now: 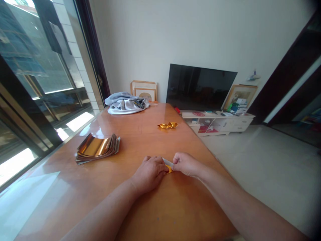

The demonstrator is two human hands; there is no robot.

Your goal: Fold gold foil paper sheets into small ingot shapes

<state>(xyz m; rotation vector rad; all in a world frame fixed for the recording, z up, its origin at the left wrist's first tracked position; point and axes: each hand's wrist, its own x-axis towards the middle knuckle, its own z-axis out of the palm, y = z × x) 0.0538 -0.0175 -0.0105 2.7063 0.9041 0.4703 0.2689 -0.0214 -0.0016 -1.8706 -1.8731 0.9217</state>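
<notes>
Both of my hands work on a small sheet of gold foil paper (168,163) with a pale back, low over the wooden table (140,144). My left hand (151,172) presses the sheet's left part against the tabletop, its fingers bent over it. At the right end, my right hand (187,164) pinches the edge between thumb and fingers. Most of the sheet is hidden beneath the hands. Farther off lies a folded gold foil piece (168,125), narrow in its middle. To the left rests a curled stack of gold foil sheets (97,147).
A bundle of grey cloth (126,103) lies at the table's far end. A pale sheet (27,204) covers the near left corner. Beyond stand a television (200,87) and a low white cabinet (225,124). A glass door (50,67) is on the left.
</notes>
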